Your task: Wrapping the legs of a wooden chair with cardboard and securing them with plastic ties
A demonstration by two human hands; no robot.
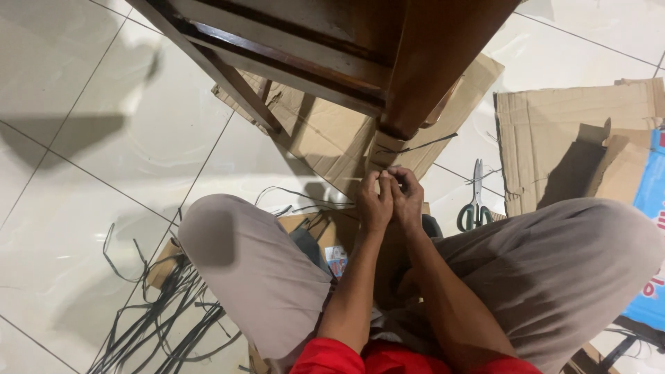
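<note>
We sit cross-legged on a white tiled floor, looking down between our knees at the foot of a dark wooden chair leg. Our left hand and right hand are pressed together just below that leg, fingers curled in tight and narrow. They seem to pinch something small between them, but we cannot tell what it is, since the fingers hide it. A thin dark strip runs across the flattened cardboard right above our knuckles, close to the base of the leg; whether our fingers touch it we cannot say.

The cardboard lies under the chair and reaches down toward our lap. A second sheet of cardboard lies apart to the right, with a pair of scissors with green handles on the tiles between the two sheets, near our right knee. A loose bundle of dark strips trails over the floor beside our left knee. A blue printed sheet shows at the right edge.
</note>
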